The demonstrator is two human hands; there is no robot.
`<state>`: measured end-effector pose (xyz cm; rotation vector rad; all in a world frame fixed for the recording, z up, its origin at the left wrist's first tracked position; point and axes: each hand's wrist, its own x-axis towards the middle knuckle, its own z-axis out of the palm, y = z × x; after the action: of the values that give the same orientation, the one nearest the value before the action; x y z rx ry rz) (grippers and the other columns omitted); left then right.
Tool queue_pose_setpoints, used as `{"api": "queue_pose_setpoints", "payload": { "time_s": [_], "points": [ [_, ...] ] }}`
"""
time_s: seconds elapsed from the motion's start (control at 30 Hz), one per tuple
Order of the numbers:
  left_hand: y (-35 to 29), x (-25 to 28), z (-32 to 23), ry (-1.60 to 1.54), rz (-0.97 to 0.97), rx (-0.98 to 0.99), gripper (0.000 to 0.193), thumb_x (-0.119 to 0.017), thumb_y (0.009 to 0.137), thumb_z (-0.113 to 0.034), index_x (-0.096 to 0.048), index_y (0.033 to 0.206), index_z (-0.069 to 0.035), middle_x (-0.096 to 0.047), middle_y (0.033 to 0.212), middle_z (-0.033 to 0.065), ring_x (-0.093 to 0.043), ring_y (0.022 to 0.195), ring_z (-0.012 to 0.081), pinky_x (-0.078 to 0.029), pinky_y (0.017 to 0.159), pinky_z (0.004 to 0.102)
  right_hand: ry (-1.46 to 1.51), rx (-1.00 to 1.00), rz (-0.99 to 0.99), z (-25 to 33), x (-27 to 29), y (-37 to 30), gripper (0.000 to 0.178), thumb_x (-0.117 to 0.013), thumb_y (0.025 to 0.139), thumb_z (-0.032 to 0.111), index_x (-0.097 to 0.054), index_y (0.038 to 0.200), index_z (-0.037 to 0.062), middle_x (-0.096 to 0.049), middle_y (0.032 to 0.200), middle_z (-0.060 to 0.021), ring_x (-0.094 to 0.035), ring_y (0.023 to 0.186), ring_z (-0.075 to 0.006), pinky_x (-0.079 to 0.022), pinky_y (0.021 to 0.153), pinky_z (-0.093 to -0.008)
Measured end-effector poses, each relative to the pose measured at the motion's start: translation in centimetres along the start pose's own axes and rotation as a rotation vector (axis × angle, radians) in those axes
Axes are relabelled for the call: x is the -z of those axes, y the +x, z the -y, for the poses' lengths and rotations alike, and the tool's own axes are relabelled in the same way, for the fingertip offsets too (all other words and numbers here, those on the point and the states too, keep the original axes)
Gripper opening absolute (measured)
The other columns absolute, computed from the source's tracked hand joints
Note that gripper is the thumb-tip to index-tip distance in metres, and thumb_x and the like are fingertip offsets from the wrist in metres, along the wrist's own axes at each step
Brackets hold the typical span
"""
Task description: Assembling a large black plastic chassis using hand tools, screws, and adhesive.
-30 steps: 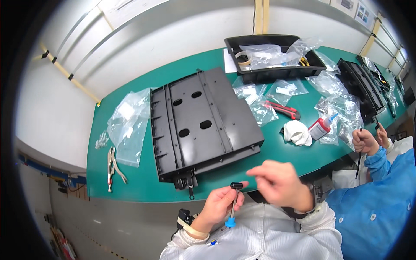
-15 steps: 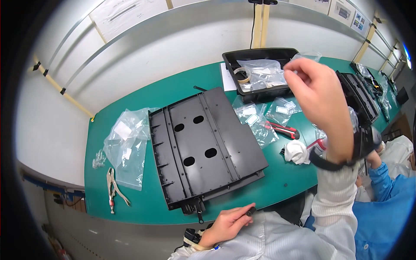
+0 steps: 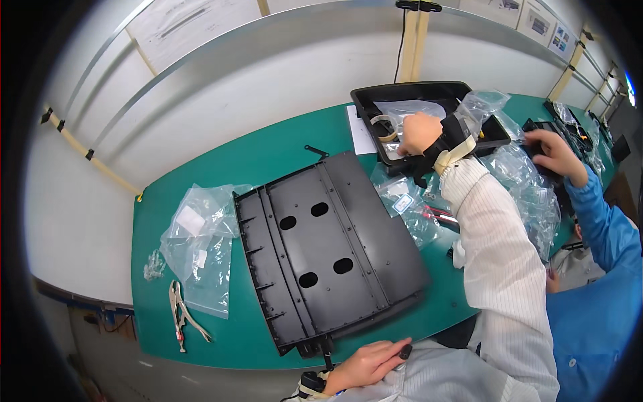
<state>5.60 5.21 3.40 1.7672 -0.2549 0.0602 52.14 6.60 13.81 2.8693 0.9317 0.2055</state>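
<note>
At the front edge of the green table, my left hand (image 3: pixel 368 365) is closed around a small black cylindrical piece (image 3: pixel 405 351), one end sticking out past the fingers. My right hand (image 3: pixel 420 132) reaches into a black plastic bin (image 3: pixel 439 87) with its fingers curled down over the bags; the fingertips are hidden. In that bin lie clear plastic bags (image 3: pixel 410 107) and a roll of tape (image 3: pixel 385 127). Between my arms and the left side sits a black metal panel assembly (image 3: pixel 321 244) with ribs and several oval holes. A small black lever (image 3: pixel 327 345) juts from its near edge.
Left of the panel lie clear bags (image 3: pixel 201 234) and locking pliers (image 3: pixel 181 318). Small bags (image 3: pixel 405 201) and a red-black utility knife (image 3: pixel 439 214) are under my right forearm. A co-worker's hand (image 3: pixel 556 157) in a blue sleeve is close by on the right.
My right hand has moved from above the table's right side down and left into the bin. A co-worker's hand has come up beside the bags on the right. My left hand keeps its piece.
</note>
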Motion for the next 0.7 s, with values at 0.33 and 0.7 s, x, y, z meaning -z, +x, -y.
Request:
{"api": "queue_pose_setpoints", "payload": {
  "time_s": [0.33, 0.7],
  "points": [
    [-0.5, 0.5, 0.9, -0.051, 0.018, -0.051, 0.054, -0.073, 0.098, -0.008, -0.057, 0.148, 0.004, -0.06, 0.085, 0.0118, -0.06, 0.075, 0.0247, -0.053, 0.073, 0.0351, 0.13, -0.031, -0.199, -4.0, -0.1, 5.9, 0.016, -0.065, 0.083, 0.011, -0.079, 0.091, 0.0083, -0.078, 0.094, -0.0194, -0.076, 0.093, -0.0394, -0.06, 0.083, -0.0497],
    [0.6, 0.4, 1.4, -0.113, 0.057, -0.036, 0.053, -0.074, 0.099, -0.008, -0.057, 0.148, 0.005, -0.061, 0.085, 0.0113, -0.061, 0.075, 0.0227, -0.053, 0.072, 0.0337, 0.21, 0.21, -0.6, -8.9, 3.1, 7.6, 0.012, -0.071, 0.083, 0.014, -0.071, 0.092, 0.0048, -0.073, 0.09, -0.018, -0.071, 0.089, -0.0395, -0.056, 0.079, -0.0485]
  ]
}}
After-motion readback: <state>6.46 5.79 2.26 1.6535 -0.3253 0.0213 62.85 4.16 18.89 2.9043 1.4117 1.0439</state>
